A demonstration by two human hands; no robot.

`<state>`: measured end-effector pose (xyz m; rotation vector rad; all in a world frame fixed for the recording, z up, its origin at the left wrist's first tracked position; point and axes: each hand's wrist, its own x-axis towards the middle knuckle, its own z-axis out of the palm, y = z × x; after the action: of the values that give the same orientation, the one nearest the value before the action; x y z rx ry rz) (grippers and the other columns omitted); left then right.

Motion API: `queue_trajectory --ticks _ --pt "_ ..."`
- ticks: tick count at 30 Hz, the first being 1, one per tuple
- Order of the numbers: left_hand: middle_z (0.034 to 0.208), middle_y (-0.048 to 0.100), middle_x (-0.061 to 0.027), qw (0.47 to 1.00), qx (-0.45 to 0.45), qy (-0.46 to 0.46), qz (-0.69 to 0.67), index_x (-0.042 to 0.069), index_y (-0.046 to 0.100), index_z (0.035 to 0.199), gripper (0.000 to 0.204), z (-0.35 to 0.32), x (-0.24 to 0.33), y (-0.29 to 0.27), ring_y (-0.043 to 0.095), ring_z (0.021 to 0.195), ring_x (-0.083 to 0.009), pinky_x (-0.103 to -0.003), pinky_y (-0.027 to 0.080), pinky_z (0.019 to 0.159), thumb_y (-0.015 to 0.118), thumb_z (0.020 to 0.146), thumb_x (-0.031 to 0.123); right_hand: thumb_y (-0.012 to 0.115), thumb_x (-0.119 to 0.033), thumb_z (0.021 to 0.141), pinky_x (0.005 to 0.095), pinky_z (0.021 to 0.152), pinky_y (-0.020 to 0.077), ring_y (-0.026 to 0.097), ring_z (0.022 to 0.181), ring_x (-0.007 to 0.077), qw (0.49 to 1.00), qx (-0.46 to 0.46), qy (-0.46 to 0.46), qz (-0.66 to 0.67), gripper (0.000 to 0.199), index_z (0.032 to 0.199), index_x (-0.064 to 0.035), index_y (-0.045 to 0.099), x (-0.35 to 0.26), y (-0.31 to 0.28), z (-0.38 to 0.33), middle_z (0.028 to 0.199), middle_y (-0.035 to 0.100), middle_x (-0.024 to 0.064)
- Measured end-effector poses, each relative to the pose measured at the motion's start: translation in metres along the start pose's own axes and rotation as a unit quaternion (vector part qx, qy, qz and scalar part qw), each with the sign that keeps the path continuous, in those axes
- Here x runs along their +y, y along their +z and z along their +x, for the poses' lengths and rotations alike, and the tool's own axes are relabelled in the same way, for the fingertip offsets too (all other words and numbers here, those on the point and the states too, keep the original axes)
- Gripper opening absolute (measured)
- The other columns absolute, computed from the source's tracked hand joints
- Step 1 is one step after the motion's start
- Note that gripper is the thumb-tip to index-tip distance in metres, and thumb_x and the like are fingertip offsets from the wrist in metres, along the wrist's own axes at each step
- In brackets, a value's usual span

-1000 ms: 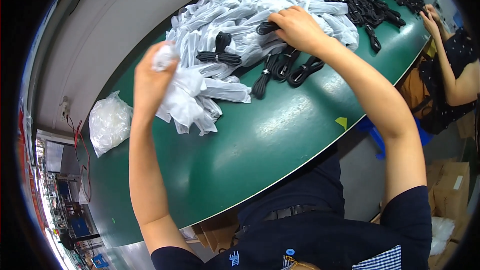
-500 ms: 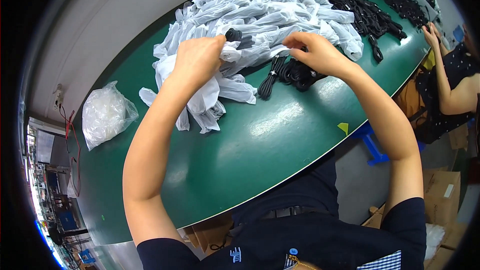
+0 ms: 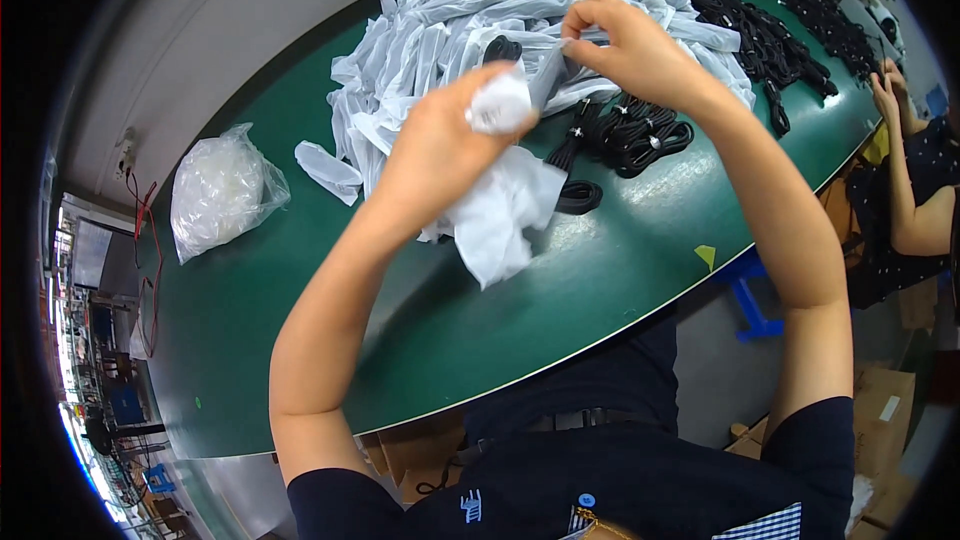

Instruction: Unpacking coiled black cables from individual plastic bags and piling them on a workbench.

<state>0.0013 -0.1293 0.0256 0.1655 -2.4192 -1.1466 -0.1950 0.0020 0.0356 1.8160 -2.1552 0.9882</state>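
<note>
The left hand (image 3: 445,145) brings its clutched, crumpled white plastic bags (image 3: 503,225) (blurred) within reach of the right hand (image 3: 640,50), pinching a translucent grey plastic sleeve (image 3: 546,72).

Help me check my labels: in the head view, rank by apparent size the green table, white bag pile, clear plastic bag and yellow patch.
1. Green table
2. White bag pile
3. Clear plastic bag
4. Yellow patch

Pale wall (image 3: 215,40) behind a glossy green table (image 3: 590,285), blue stool (image 3: 746,304) on grey floor (image 3: 705,365).
</note>
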Motion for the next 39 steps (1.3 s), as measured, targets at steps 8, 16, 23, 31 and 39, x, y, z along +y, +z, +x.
queue_trajectory --ticks 8,16,23,31,39 --pt "0.075 0.061 0.0032 0.989 0.081 -0.089 -0.089 0.004 0.067 0.097 0.024 0.008 0.008 -0.052 0.053 0.066 -0.0044 -0.023 0.042 0.06 0.066 0.085 0.025 0.06 -0.016 0.083 0.0271 0.071 0.0442 0.054 0.075 0.013 0.986 0.006 0.007 0.164 0.017 0.091 -0.0012 0.063 -0.075 -0.007 0.037 0.077 0.059 0.0049" --pt "0.089 0.062 -0.0004 0.958 0.273 -0.064 -0.058 -0.001 0.063 0.099 0.021 -0.057 -0.017 -0.127 0.056 0.08 -0.0074 -0.025 0.045 0.072 0.065 0.085 0.015 0.062 -0.026 0.08 0.0427 0.072 0.0497 0.064 0.08 0.0318 0.976 -0.153 0.082 -0.129 0.023 0.089 -0.005 0.066 -0.026 0.081 0.018 0.083 0.067 0.0149" --pt "0.088 0.066 -0.0095 0.971 0.168 -0.01 0.171 0.003 0.061 0.109 0.036 -0.088 -0.038 -0.093 0.064 0.08 -0.0206 -0.029 0.049 0.073 0.062 0.073 -0.005 0.061 -0.022 0.08 0.0449 0.066 0.0479 0.063 0.075 0.0331 0.972 -0.147 0.125 -0.134 0.019 0.08 -0.0031 0.061 -0.012 0.086 -0.002 0.076 0.065 0.0147" --pt "0.079 0.064 -0.0109 0.99 0.09 -0.019 0.105 0.002 0.062 0.099 0.025 -0.043 -0.021 -0.066 0.062 0.07 -0.0195 -0.031 0.048 0.066 0.069 0.076 0.009 0.055 -0.012 0.081 0.0281 0.059 0.041 0.045 0.061 0.011 0.997 -0.005 0.07 0.036 0.012 0.077 -0.0002 0.054 -0.02 0.014 0.009 0.063 0.049 0.0028" --pt "0.084 0.063 -0.0007 0.987 0.086 -0.096 -0.096 0.002 0.065 0.097 0.026 0.013 -0.019 -0.058 0.055 0.067 -0.0066 -0.023 0.044 0.062 0.072 0.079 0.02 0.054 -0.015 0.09 0.0286 0.064 0.0497 0.059 0.065 0.0161 0.962 0.03 0.046 0.268 0.015 0.088 -0.0004 0.058 -0.085 0.028 0.04 0.074 0.061 0.0057"
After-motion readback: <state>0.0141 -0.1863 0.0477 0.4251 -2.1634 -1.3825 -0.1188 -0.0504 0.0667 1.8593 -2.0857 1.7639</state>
